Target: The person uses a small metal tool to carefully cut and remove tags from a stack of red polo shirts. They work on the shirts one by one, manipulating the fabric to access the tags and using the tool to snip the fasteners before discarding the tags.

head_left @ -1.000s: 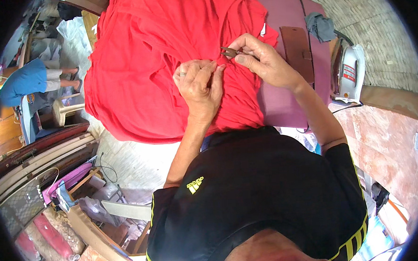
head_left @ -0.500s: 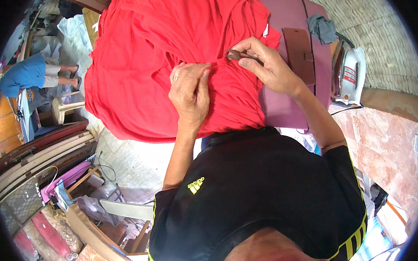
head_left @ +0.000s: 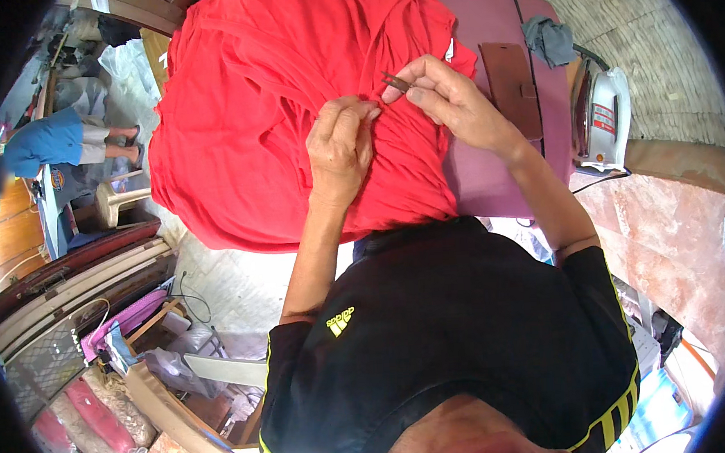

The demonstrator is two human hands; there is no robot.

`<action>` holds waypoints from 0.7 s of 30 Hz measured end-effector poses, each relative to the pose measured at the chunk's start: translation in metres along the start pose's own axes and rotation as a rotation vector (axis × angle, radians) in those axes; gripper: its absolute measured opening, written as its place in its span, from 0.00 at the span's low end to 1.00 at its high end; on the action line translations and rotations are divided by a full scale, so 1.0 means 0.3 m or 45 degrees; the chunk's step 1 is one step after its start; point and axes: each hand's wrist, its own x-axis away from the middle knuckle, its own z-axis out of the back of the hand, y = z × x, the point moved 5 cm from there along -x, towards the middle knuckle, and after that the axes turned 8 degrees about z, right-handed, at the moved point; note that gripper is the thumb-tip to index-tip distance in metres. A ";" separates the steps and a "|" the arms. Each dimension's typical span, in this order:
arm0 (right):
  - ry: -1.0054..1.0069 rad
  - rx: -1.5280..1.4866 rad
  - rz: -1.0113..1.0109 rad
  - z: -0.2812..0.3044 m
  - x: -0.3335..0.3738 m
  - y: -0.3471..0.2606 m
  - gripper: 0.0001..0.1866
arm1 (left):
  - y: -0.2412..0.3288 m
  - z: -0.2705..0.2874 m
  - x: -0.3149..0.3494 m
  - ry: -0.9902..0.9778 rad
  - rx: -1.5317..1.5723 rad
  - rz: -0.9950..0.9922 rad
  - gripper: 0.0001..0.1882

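Observation:
A big red garment (head_left: 234,126) lies bunched in front of me. My left hand (head_left: 340,150) is closed in a pinch at its middle, gripping the red cloth between thumb and fingers. My right hand (head_left: 453,107) is wrapped round a pair of small brown thread snips (head_left: 396,82). The two short tips of the snips point up and left, apart from each other, just above the cloth and beside my left fingertips. Most of the snips' body is hidden inside my right hand.
Under the garment is a mauve padded surface (head_left: 474,171), with a brown wallet-like case (head_left: 513,91) and a grey rag (head_left: 548,41) on it. A white iron (head_left: 605,123) stands at the right edge. A person in a blue shirt (head_left: 46,142) is at the far left, by a plastic stool (head_left: 117,198).
The snips have tilted, so their two tips now show apart and point up-left. My left hand has shifted slightly right and up, still pinching the cloth.

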 end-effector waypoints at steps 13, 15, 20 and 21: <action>-0.272 0.992 0.293 -0.055 -0.021 -0.106 0.11 | -0.008 0.017 0.008 -0.011 0.079 0.097 0.10; -0.296 1.049 0.332 -0.064 -0.032 -0.114 0.10 | -0.004 0.020 0.010 0.013 0.082 0.076 0.11; -0.366 1.075 0.348 -0.076 -0.048 -0.122 0.09 | 0.008 0.022 0.003 0.063 -0.007 0.037 0.11; -0.375 1.067 0.341 -0.077 -0.050 -0.124 0.09 | 0.006 0.022 0.005 0.055 -0.009 0.040 0.10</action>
